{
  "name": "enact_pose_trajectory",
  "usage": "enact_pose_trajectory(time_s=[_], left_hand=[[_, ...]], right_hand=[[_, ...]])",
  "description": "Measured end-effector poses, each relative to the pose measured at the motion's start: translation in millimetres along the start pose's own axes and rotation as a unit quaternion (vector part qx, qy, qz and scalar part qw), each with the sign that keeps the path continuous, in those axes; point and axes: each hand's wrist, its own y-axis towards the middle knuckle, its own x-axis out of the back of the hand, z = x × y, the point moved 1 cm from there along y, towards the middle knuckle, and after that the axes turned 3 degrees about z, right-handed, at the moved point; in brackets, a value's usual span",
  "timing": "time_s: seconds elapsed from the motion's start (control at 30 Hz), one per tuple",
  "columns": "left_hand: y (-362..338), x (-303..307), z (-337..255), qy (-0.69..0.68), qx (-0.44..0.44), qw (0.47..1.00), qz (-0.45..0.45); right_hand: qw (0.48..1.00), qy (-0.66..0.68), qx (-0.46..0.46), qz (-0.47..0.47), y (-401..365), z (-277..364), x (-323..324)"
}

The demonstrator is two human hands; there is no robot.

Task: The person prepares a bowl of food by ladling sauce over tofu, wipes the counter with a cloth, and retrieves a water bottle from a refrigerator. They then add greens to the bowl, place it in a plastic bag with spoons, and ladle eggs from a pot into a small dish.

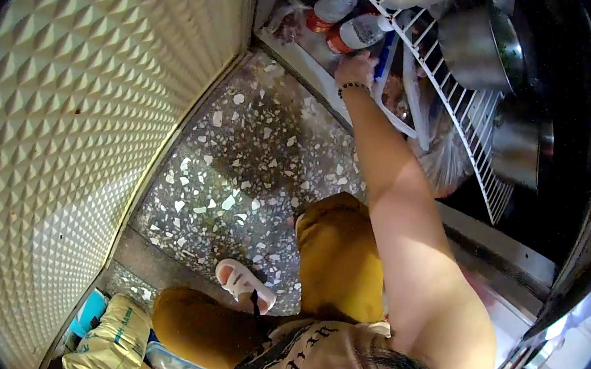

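Observation:
My right arm reaches up into a refrigerator-like cabinet, and my right hand, with a dark beaded bracelet at the wrist, is low inside it, below the wire shelf. Its fingers look curled, and what they hold, if anything, cannot be made out. Just beyond the hand lies a clear plastic bottle with a red lower part and a white cap. A second similar bottle lies beside it. Right of the fingers are a blue strip and a white-edged tray with reddish-brown contents. My left hand is out of view.
A white wire shelf slants above the hand, carrying metal pots. A clear plastic bag hangs below. A textured door panel stands left of the speckled floor. A yellowish sack sits at lower left.

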Motion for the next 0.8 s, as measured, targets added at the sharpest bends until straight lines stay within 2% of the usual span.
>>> enact_pose_trajectory(time_s=[0.07, 0.1, 0.23, 0.33, 0.37, 0.4, 0.43, 0.47, 0.53, 0.57, 0.63, 0.67, 0.73, 0.77, 0.8], left_hand=[[-1.3, 2.0, 5.2, 0.0, 0.002, 1.0, 0.0], [-1.6, 1.8, 7.4, -0.002, 0.003, 1.0, -0.002], [-3.9, 2.2, 22.0, -0.004, 0.013, 1.0, 0.0], [-5.7, -0.1, 23.9, -0.003, 0.024, 1.0, 0.002], [-4.4, -1.9, 11.4, 0.001, -0.002, 1.0, -0.005], [-2.6, -3.8, 1.6, 0.005, -0.03, 1.0, -0.009], [-0.3, -4.9, -4.4, 0.003, -0.035, 0.999, -0.012], [0.2, -6.3, -6.0, 0.003, -0.038, 0.999, -0.013], [1.1, -8.8, -7.5, 0.003, -0.039, 0.999, -0.014], [0.3, -8.1, -9.1, 0.004, -0.04, 0.999, -0.019], [-1.2, -7.6, -12.5, 0.004, -0.047, 0.999, -0.024], [-3.0, -5.4, -14.1, 0.003, -0.049, 0.998, -0.025], [-2.5, -5.7, -19.2, 0.003, -0.054, 0.998, -0.025], [-2.1, -6.1, -21.4, 0.003, -0.057, 0.998, -0.025], [-3.3, -6.8, -24.2, -0.001, -0.058, 0.998, -0.027]], right_hand=[[0.967, -0.242, -0.082, 0.007, -4.9, 12.2, -9.9], [0.995, -0.082, -0.052, 0.03, 17.1, -2.5, -6.5], [0.998, -0.059, -0.02, -0.001, 45.4, -19.4, -30.2], [0.98, -0.137, 0.141, 0.019, 40.1, -43.8, -62.7], [0.98, -0.136, 0.142, 0.018, 22.0, -32.3, -48.8], [1.0, -0.017, 0.025, 0.002, -11.4, -14.9, -19.9], [0.99, 0.101, -0.096, -0.015, -40.3, -8.1, -4.3], [0.99, 0.1, -0.097, -0.019, -53.2, -7.5, -7.6], [0.942, 0.246, -0.061, -0.219, -75.3, -11.5, -15.3], [0.942, 0.247, -0.062, -0.219, -88.3, -20.2, -14.8], [0.982, 0.088, 0.059, -0.159, -118.1, -37.4, -10.6], [0.985, 0.006, 0.118, -0.123, -134.3, -49.2, -9.1], [0.958, -0.159, 0.233, -0.044, -154.1, -68.6, -11.4], [0.972, 0.049, 0.227, 0.039, -138.7, -94.0, -23.8], [0.972, 0.048, 0.227, 0.036, -142.5, -82.9, -0.9]])
